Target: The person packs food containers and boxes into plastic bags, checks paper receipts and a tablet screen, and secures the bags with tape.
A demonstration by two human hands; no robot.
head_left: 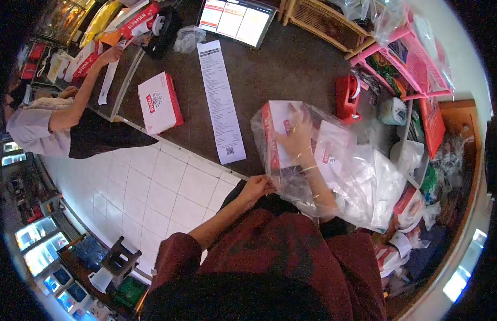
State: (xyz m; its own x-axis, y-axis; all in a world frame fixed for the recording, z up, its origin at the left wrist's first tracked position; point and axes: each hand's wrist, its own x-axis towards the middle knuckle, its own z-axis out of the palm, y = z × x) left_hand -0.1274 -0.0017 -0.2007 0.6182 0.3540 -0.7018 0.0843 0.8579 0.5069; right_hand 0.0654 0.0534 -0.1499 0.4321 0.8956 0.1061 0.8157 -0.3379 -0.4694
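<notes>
A clear plastic bag (312, 198) lies at the table's edge in front of me, with a red and white food box (286, 109) inside it. My left hand (257, 190) pinches the bag's near-left edge. Reaching inside the bag, my right hand (297, 136) rests on the box with its fingers spread, seen through the plastic. A second white panel with a red logo (327, 153) shows in the bag beside my right wrist; whether it is a separate box, I cannot tell. Left of the bag lies a long printed receipt (222, 101).
Another red and white box (157, 102) sits on the dark table. A lit tablet (235, 21) stands at the back. To the right are a red tape dispenser (347, 99), a pink basket (406, 59) and plastic bags. At left, another person (50, 120) handles a paper strip.
</notes>
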